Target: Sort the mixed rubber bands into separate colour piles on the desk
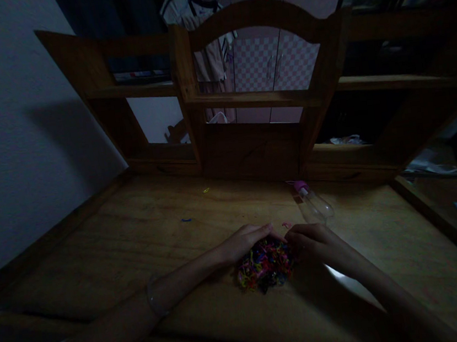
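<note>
- From the head view, a pile of small colourful bands (267,266) sits on the wooden desk (116,240), low and just right of centre in the frame.
- The left hand (246,242) is partly open, its fingers reaching out together along the top of the pile and touching its upper edge; I can't make out any band gripped in it.
- The right hand (314,238) has its fingers curled in at the pile's upper right edge; it's too dim there for me to tell whether they pinch anything.
- Over the right hand, a clear bottle (317,204) with a pink cap (300,185) lies on the desk, tilted across the grain.
- A loose pink band (286,224) lies between the two hands, just above them.
- Farther up and left are a dark blue piece (186,219) and a little yellow one (206,190).
</note>
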A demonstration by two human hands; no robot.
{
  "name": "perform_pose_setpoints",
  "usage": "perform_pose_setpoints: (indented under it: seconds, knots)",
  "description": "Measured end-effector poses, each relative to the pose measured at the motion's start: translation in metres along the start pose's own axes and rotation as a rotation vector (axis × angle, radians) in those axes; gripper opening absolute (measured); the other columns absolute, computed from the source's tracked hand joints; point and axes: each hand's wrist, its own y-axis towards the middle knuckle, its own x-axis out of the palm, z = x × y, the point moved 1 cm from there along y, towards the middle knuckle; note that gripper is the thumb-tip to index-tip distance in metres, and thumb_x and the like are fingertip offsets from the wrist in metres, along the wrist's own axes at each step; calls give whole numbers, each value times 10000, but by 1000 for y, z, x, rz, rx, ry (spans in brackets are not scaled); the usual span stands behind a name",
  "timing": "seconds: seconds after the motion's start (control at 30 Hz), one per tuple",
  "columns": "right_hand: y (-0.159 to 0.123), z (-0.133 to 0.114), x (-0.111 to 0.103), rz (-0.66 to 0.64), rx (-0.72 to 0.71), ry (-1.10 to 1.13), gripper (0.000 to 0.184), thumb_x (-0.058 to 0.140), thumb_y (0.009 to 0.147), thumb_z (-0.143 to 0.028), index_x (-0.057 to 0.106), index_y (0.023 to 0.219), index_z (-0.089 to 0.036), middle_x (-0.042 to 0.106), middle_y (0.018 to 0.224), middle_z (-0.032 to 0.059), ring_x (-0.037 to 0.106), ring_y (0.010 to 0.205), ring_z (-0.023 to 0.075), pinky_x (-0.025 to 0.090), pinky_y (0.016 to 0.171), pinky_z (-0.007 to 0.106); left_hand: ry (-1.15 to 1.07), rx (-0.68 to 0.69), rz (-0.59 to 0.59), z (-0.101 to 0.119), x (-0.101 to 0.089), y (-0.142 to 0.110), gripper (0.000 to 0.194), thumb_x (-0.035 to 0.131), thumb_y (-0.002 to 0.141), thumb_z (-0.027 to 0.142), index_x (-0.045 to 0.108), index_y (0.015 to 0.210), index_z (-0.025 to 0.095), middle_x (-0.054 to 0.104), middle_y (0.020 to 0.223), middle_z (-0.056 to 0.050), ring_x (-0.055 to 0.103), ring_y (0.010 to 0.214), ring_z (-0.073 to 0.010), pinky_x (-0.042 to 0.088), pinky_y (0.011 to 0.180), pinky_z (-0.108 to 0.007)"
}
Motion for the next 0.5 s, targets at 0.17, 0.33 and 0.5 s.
perform_pose_setpoints:
  seconds: [0.17,0.33,0.5]
  knots:
    - [3,4,-6,145,-20,-85,286,448,913,-334,683,854,-181,710,852,64,656,784,206,497,693,301,35,42,72,0,4,-3,460,411,915,496,739,988,182,726,1029,-43,649,973,-227,448,931,-333]
    - [12,22,-12,311,-43,-143,282,496,892,-358,687,1011,-188,698,1014,95,644,921,236,505,782,346,12,44,88,1,3,-2,479,404,916,504,735,1000,168,729,1023,-62,654,979,-244,448,942,-362]
    - [16,23,-11,231,-84,-204,251,490,883,-268,716,955,-187,702,981,84,634,924,230,479,828,353,0,56,86,2,2,-3,479,400,920,498,727,1020,163,717,1062,-68,642,1016,-246,435,973,-368]
